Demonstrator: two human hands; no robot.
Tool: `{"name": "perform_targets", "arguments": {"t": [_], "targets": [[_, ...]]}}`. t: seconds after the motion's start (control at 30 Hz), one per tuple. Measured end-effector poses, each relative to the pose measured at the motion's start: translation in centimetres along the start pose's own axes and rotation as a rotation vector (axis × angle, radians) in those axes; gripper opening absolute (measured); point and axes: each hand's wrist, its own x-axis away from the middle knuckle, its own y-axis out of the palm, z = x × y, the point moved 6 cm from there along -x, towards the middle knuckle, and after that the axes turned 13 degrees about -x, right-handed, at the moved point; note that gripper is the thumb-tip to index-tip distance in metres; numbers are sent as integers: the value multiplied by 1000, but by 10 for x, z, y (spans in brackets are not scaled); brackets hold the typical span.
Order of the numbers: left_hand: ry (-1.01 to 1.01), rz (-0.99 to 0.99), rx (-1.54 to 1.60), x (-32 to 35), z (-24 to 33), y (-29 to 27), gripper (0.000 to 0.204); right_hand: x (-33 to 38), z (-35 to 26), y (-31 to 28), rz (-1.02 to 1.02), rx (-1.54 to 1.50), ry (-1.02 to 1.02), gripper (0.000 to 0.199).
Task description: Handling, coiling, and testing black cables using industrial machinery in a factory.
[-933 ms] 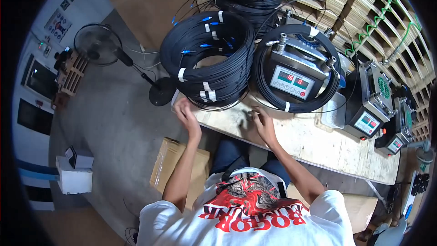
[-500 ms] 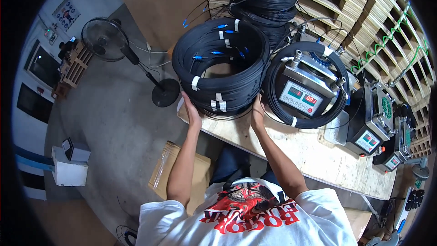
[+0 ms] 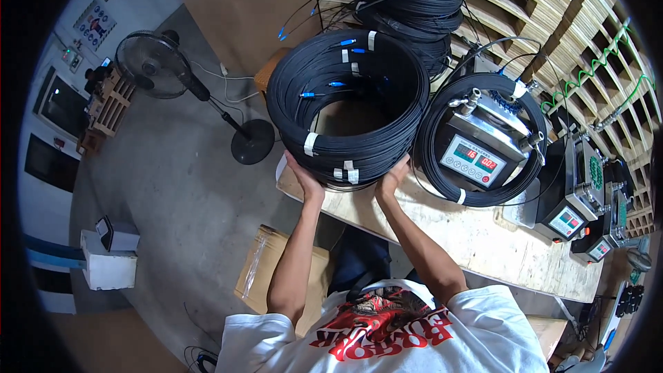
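Observation:
A tall stack of black cable coils [image 3: 373, 145], bound with white tape tabs, stands at the near left end of the wooden table. Several blue connectors [image 3: 308, 95] show against its inner wall. My left hand [image 3: 304, 178] clasps the stack low on its left side, its fingers partly hidden beneath and behind the coils. Opposite it, my right hand [image 3: 394, 177] grips the lower right side, fingertips against the cable. Close by on the right, another black coil [image 3: 442, 190] hangs around a metal machine [image 3: 474, 159] with a lit red and green display.
More black coils [image 3: 407, 0] are piled behind the stack. Two similar machines [image 3: 568, 221] stand farther right on the plywood table [image 3: 442, 235]. Slatted wooden pallets [image 3: 552, 0] line the back. A fan [image 3: 252, 141] and a cardboard box [image 3: 280, 262] are on the floor at left.
Both hands have moved around toward the near underside of the stack, the right one closer to the left. The stack sits slightly more to the right in view. The machine's display reading has changed.

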Motion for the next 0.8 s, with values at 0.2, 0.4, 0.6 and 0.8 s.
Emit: {"name": "perform_targets", "arguments": {"t": [0.2,0.4,0.6,0.8], "targets": [[-8,39,-1,-17,-9,-8,93,-1,-3,8,-17,107,-53,56],[44,31,28,-34,-6,1,81,-11,1,18,6,149,-164,61],[115,-30,-33,-50,-4,8,85,-19,-6,28,109,450,-120,69],[150,65,-42,-74,-9,-4,80,-13,-2,42,200,397,-25,75]]}}
